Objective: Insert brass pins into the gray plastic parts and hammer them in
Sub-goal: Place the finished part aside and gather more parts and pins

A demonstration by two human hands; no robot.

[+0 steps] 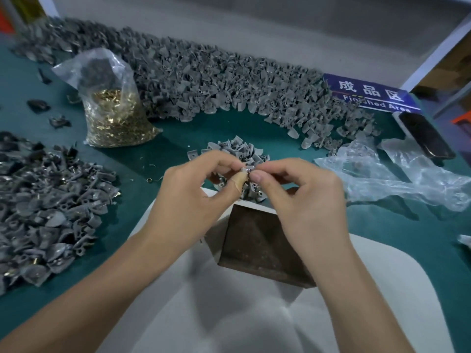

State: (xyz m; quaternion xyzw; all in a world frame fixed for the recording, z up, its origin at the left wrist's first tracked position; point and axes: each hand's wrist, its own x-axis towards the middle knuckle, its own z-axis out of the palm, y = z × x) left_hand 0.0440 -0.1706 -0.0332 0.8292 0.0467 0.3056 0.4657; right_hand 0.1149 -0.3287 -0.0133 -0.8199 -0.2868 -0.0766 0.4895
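Note:
My left hand (193, 197) and my right hand (300, 194) meet above the table's middle. Between their fingertips they pinch one small gray plastic part (247, 170). The left thumb wears a tan bandage. Whether a pin sits in the part is too small to tell. Just behind the hands lies a small heap of gray parts (237, 151). A clear bag of brass pins (114, 115) stands at the back left. Below the hands sits a dark metal block (257, 243) on a white pad (229, 301).
A long ridge of gray parts (204, 80) runs along the back. Another pile with pins in it (46, 215) lies left. A blue "Finished Area" sign (369, 94), a black phone (425, 136) and crumpled clear plastic (397, 174) lie right on the green mat (158, 154).

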